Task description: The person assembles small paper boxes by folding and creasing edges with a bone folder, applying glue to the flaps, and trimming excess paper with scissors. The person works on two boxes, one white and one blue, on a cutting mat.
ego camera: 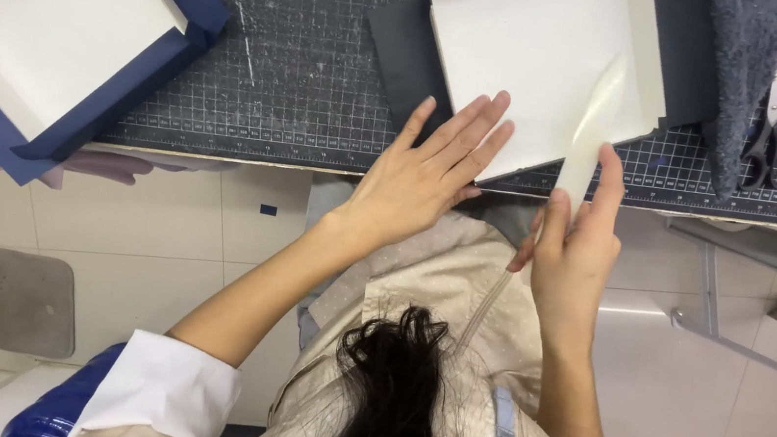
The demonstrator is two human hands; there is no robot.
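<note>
Left hand point(423, 178) lies flat and open on the near corner of the cream sheet point(536, 64), which sits on a dark board on the counter point(298, 69). Right hand point(578, 247) pinches a translucent strip point(591, 135) running up from its fingers along the sheet's right side. Blue-edged box point(47, 19) sits far left, scissors point(772, 137) far right.

Bright even light, sharp, faint shadows

The person wears a cream, seemingly speckled garment with white rolled-up sleeves point(160, 388), dark hair point(392, 387) falling over it.
</note>
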